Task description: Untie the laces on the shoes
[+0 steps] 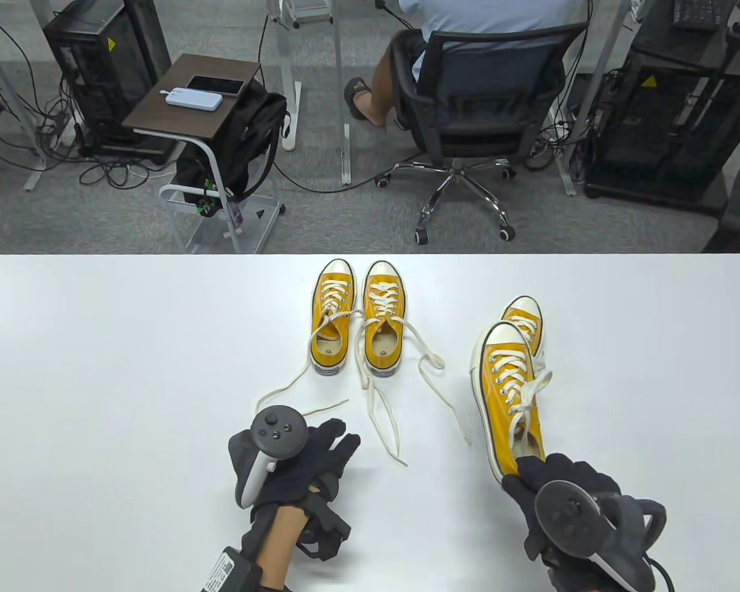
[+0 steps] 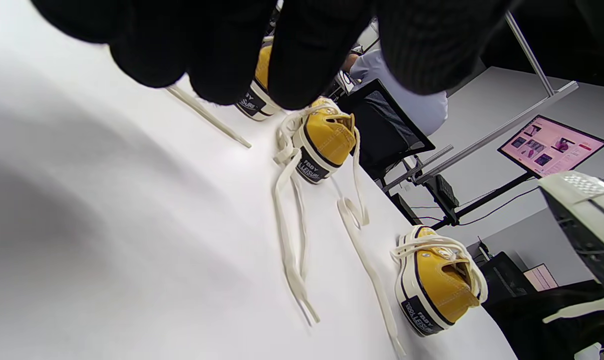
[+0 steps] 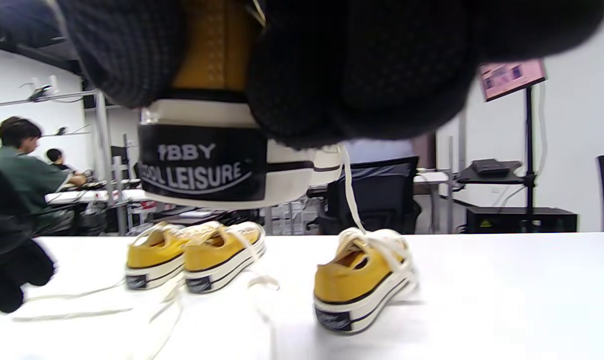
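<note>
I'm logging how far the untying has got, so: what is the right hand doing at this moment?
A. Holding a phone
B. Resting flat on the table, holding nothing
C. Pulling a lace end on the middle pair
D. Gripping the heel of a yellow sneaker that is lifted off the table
D: the right hand grips the heel of the yellow sneaker, and the right wrist view shows its sole raised above the table.

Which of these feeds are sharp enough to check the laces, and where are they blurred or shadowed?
Table view: sharp, evenly lit, barrel-curved edges. Left wrist view: tilted; fingers blurred, large soft shadow on table, laces clear. Right wrist view: right hand and held shoe blurred close-up.
</note>
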Motion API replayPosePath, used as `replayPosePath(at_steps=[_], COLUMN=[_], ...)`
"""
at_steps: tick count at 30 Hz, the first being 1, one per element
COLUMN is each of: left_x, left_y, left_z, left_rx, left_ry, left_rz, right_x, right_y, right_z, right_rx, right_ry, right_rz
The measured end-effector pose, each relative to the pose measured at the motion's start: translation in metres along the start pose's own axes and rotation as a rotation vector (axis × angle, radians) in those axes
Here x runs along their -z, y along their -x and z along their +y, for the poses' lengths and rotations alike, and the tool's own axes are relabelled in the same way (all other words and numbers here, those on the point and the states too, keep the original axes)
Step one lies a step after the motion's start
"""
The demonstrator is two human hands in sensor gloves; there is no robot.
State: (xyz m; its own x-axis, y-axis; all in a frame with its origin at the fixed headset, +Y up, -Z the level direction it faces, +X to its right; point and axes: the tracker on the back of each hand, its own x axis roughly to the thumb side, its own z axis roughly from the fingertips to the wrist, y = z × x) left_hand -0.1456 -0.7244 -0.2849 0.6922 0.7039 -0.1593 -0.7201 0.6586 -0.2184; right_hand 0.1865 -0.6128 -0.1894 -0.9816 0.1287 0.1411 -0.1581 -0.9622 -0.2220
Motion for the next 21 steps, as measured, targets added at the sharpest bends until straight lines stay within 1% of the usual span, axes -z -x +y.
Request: replayPosePath(at_steps=[6, 10, 17, 21], left_x=[0.0, 0.0, 0.0, 0.001], left_y=[0.0, 0.0, -0.001, -0.002], left_z=[0.0, -0.001, -0.002, -0.004], left_rx=[0.001, 0.008, 0.015, 0.021], left_ry=[0.002, 0.016, 0.028, 0.044], left_rz=[0.0, 0.003, 0.002, 0.007], right_x=[0.0, 0.001, 0.006, 0.005], right_y=[-0.03, -0.047, -0.063, -0.071], right_z=[0.021, 0.037, 0.064, 0.079], right_rx=[0.005, -0.018, -0.046, -0.066], right_ry=[-0.12, -0.174, -0.247, -0.291], right_rz=[-0.084, -0.125, -0.156, -0.176])
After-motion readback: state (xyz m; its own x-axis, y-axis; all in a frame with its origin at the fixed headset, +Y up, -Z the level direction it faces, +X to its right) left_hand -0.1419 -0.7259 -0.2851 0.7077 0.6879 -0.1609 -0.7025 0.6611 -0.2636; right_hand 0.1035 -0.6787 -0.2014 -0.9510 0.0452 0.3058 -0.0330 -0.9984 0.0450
